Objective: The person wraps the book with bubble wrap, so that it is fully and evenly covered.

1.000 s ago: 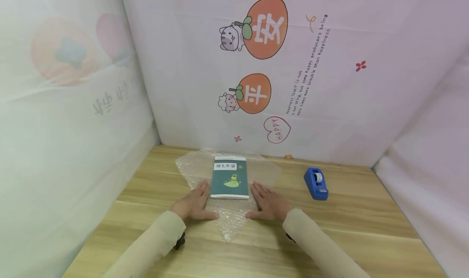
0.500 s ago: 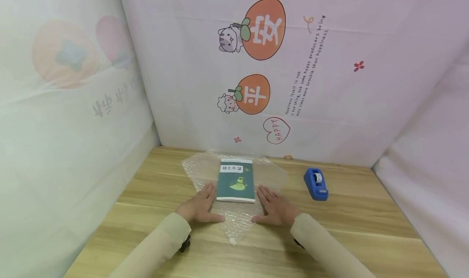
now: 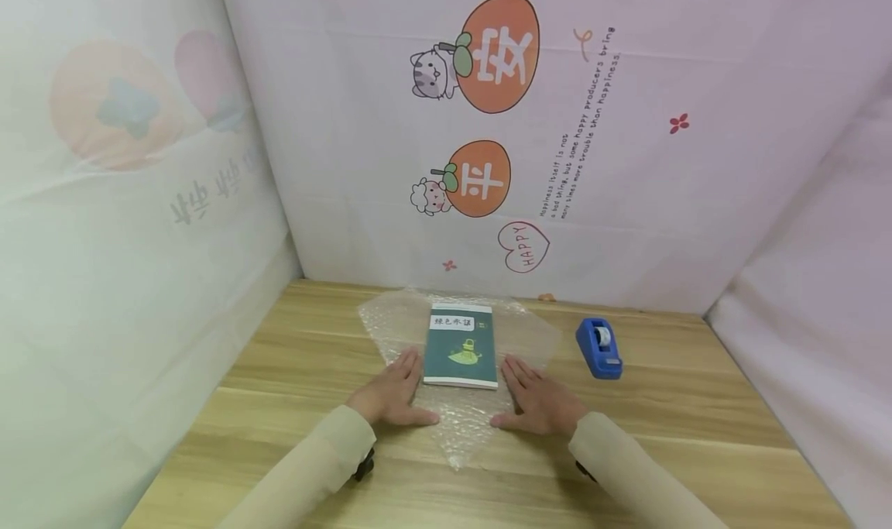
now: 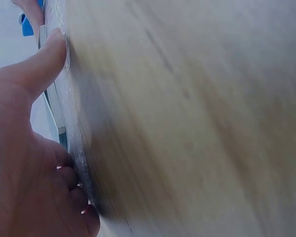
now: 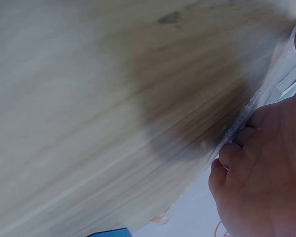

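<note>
Fingers of the left hand (image 3: 393,394) and right hand (image 3: 543,401) lie straight, gripping nothing, against bubble wrap (image 3: 463,427); uneven pushing could skew the book (image 3: 446,362) between them.

Bench (image 3: 697,420): room to pass along L edge, btwn L cloth wall (image 3: 139,281) & L sleeve (image 3: 307,467); also along R edge, btwn tape disp. (image 3: 589,349) & R cloth wall (image 3: 815,335). Tape disp. blocks straight line from R hand (image 3: 543,401) to far R corner. Far edge tight: bubble wrap (image 3: 460,428) reaches almost to back cloth (image 3: 369,165). L hand (image 3: 393,393) & R hand hem in booklet (image 3: 446,358) sides; approach from near edge btwn forearms.
</note>
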{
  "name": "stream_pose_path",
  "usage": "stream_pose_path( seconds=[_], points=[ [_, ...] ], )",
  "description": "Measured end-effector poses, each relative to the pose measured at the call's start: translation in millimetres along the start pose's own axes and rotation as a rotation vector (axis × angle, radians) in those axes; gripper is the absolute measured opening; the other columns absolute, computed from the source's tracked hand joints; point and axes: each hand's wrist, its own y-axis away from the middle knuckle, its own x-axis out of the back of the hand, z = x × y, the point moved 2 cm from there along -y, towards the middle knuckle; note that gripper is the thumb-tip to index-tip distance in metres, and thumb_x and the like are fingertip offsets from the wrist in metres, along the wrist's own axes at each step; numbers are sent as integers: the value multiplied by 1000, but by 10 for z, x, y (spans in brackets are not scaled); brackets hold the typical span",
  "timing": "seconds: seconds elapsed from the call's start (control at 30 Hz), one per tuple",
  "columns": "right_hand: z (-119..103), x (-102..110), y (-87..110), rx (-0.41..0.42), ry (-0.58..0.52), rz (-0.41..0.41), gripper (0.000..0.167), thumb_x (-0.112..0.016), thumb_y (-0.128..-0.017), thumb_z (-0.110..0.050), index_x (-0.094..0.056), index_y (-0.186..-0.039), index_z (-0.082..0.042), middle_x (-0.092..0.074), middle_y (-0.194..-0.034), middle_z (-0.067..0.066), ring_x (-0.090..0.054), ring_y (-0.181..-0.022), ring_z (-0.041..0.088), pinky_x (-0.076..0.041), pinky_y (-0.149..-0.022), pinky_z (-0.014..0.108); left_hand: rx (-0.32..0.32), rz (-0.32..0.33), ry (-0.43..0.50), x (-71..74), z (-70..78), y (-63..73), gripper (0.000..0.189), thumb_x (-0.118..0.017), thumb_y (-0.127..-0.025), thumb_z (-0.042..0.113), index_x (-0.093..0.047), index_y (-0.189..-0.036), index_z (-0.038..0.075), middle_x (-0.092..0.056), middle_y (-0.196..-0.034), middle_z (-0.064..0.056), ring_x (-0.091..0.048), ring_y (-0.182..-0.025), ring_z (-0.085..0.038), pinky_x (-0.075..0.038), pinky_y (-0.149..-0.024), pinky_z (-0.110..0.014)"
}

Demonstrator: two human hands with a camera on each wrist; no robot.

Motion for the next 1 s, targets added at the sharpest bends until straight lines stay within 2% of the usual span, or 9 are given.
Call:
stream_pose_path(
  seconds=[0.33, 0.57, 0.7, 0.87, 1.0],
  points=[
    [90, 12, 117, -2, -7, 5, 113, -49, -95, -81, -22, -167, 2, -15, -177, 22, -17, -165, 39, -25, -133, 54, 6, -23, -26, 91, 256, 6, 122, -66, -90, 74, -15, -166, -7, -6, -176, -28, -8, -166, -42, -18, -135, -52],
    [146, 19, 173, -22, -17, -1, 113, -49, -95, -81, -20, -167, 1, -15, -177, 21, -17, -165, 39, -24, -133, 55, -23, -10, -44, -20, 204, -127, 127, -56, -88, 85, -13, -167, -6, -4, -176, -27, -6, -166, -41, -17, -135, -53],
    [191, 9, 189, -29, -25, -2, 114, -50, -94, -82, -20, -167, 0, -15, -177, 21, -17, -165, 39, -24, -133, 55, -16, -10, -32, -81, 190, -203, 125, -62, -89, 80, -12, -167, -5, -3, -176, -26, -3, -166, -39, -15, -136, -52],
    [250, 11, 197, -29, -111, 11, 113, -52, -95, -80, -19, -168, 0, -12, -178, 21, -14, -165, 41, -22, -133, 58, -5, -2, -32, -104, 190, -252, 123, -65, -89, 76, -13, -167, -3, -3, -177, -24, -3, -167, -37, -15, -136, -52],
    [325, 8, 215, -56, -250, 23, 109, -53, -98, -75, -13, -169, -4, -6, -178, 19, -9, -166, 41, -18, -134, 59, -4, -10, -34, -64, 225, -220, 125, -62, -89, 79, -12, -168, -2, -3, -178, -23, -3, -167, -36, -15, -136, -51]
  ],
)
